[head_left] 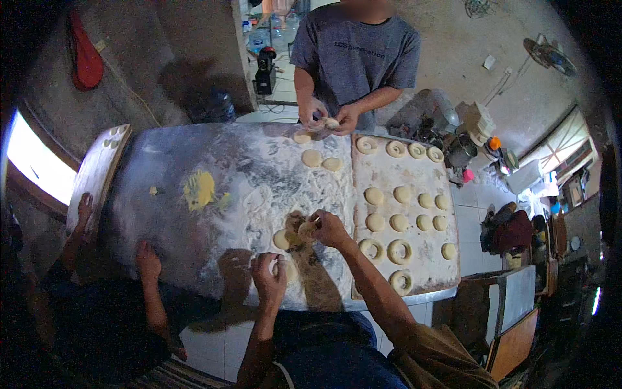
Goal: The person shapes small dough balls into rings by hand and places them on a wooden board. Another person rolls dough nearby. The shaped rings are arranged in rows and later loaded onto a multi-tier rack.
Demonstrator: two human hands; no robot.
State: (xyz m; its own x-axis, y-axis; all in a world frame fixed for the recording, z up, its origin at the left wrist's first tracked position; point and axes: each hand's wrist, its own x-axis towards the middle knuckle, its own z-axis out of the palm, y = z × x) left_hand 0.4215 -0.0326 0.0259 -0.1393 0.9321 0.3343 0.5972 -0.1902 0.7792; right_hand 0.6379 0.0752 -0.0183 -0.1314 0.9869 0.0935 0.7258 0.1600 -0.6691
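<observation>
My right hand (331,231) is closed, thumb and fingers pinching the edge of a dough round (307,231) just above the floured metal table (149,175). Just left of it, another dough round (282,239) lies flat on the flour. Lower down, near the table's front edge, my left hand (269,282) has its fingers bent and apart, with nothing visible in them. Beside its thumb lies a pale dough piece (290,271), partly hidden by the hand. Dark shadows of both arms fall on the table.
On the right, a floured board (414,175) carries several dough rounds and dough rings. Across the table a person (356,58) handles dough with both hands, near three loose rounds. Another person's hand (148,260) rests at left, by a tilted board (97,168). Yellow crumbs (198,190) lie mid-table.
</observation>
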